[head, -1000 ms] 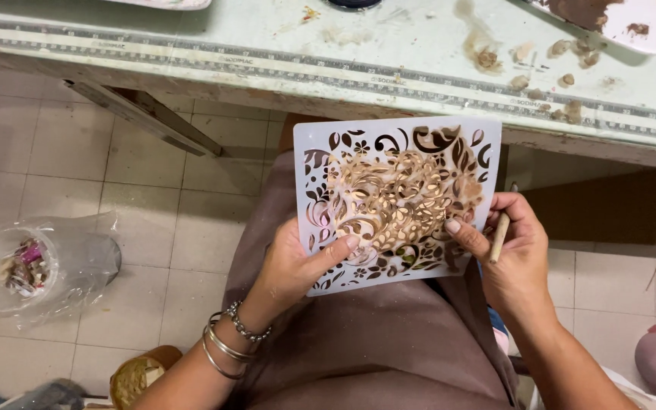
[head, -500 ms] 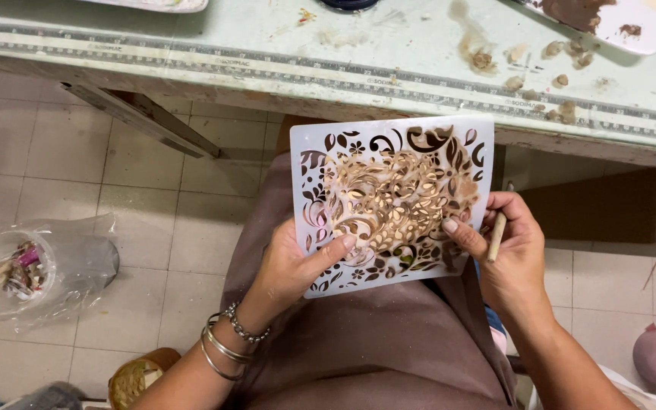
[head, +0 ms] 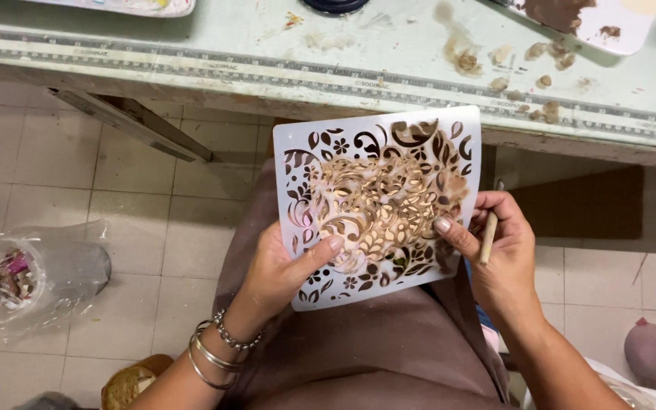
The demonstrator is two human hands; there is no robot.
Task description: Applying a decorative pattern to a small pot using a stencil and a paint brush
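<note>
While the left hand (head: 279,269) grips the near-left corner of the white floral stencil (head: 380,201), its thumb pressed on the paste-smeared centre, the right hand (head: 499,247) pinches the stencil's right edge and also holds a small wooden stick (head: 488,237) among its closed fingers. Held above the person's lap in a brown apron (head: 373,357), the stencil sits just near of the stained pale-green worktop (head: 282,53), and a plastic bag (head: 28,277) lies on the tiled floor to the left.

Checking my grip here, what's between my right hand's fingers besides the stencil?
In the head view, a thin wooden stick sits tucked between the fingers of the right hand, beside the white stencil's right edge.
</note>
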